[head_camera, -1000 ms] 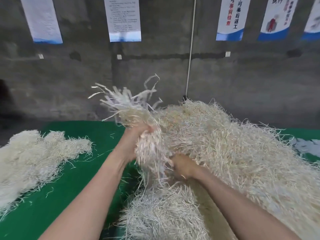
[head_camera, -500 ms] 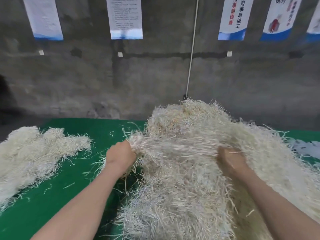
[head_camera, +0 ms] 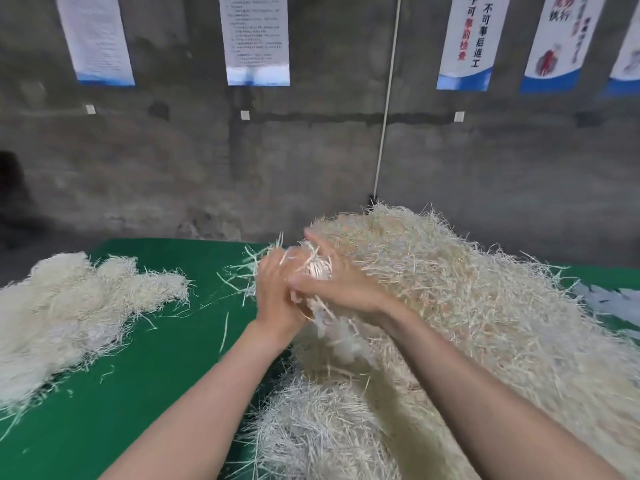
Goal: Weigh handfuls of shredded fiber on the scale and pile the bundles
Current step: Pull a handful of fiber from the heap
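**Both hands close on a handful at the heap's left edge**

The two hands meet above the middle of the green table (head_camera: 121, 393), just at the left edge of the big heap (head_camera: 485, 323) of shredded fiber. Both forearms reach in from the near edge and converge, the left from the near-left, the right from the near-right.

The left hand (head_camera: 277, 299) stands nearly upright with its back to the camera, its fingers curling round a handful (head_camera: 316, 269) of pale strands. The right hand (head_camera: 341, 287) lies across the handful from the right, palm inward, with its fingers fairly straight and pointing up and left. Its thumb rests against the left hand, so the fiber is pressed between the two palms. Motion blur hides the fingertips.

Loose strands stick out of the handful to the left and hang down below the wrists.

The heap covers the right half of the table up to the far edge. A lower clump (head_camera: 322, 441) lies at the near edge between the forearms. A flatter pile (head_camera: 62, 306) sits at the left edge, well apart from the hands.

Posters (head_camera: 256, 39) and a thin cord (head_camera: 388, 98) hang on the grey wall behind.
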Demonstrator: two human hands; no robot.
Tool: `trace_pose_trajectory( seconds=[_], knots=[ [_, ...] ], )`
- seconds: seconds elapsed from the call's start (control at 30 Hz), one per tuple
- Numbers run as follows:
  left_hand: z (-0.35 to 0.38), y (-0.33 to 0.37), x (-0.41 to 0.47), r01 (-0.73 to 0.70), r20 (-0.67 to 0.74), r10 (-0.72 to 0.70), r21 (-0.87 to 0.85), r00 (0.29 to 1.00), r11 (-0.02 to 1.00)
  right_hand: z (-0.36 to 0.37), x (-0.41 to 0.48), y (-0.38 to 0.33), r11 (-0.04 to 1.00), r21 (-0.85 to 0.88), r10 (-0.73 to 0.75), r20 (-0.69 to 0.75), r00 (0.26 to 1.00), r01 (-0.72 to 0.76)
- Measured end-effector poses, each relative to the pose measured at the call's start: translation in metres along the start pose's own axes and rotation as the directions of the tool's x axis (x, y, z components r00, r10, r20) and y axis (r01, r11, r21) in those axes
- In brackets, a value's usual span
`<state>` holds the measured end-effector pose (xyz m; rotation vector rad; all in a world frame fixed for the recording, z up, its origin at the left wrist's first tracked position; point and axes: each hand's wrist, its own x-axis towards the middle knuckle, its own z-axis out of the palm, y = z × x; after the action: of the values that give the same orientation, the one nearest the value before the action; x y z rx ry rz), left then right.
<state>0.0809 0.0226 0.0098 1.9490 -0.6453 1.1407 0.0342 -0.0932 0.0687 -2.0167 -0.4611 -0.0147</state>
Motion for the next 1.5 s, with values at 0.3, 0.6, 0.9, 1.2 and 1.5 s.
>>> trace_pose_trajectory(
  seconds=[0.3,0.6,0.9,1.2,1.5],
  knots=[
    [-0.084,0.025,-0.026,0.67,0.515,-0.429,-0.548,0.742,0.501,0.04,-0.017,0.013,0.874,0.323,0.44,-0.213,0.872,-0.362],
    [-0.126,0.007,-0.1,0.87,0.77,-0.565,-0.461,0.296,-0.173,0.111,-0.066,0.012,0.907,0.298,0.357,-0.169,0.919,-0.297],
    [-0.134,0.02,-0.175,0.924,0.599,-0.787,-0.368,0.148,-0.106,0.182,-0.118,0.078,0.966,0.015,0.254,0.111,0.961,-0.258],
    [-0.149,0.036,-0.131,0.969,0.607,-0.771,-0.242,0.195,0.054,0.154,-0.115,0.104,0.813,-0.537,0.375,0.19,0.908,-0.224],
    [-0.115,0.037,-0.11,0.952,0.821,-0.519,-0.092,0.238,0.291,0.114,-0.089,0.039,0.508,0.816,0.553,-0.064,0.831,-0.275]
  ],
)
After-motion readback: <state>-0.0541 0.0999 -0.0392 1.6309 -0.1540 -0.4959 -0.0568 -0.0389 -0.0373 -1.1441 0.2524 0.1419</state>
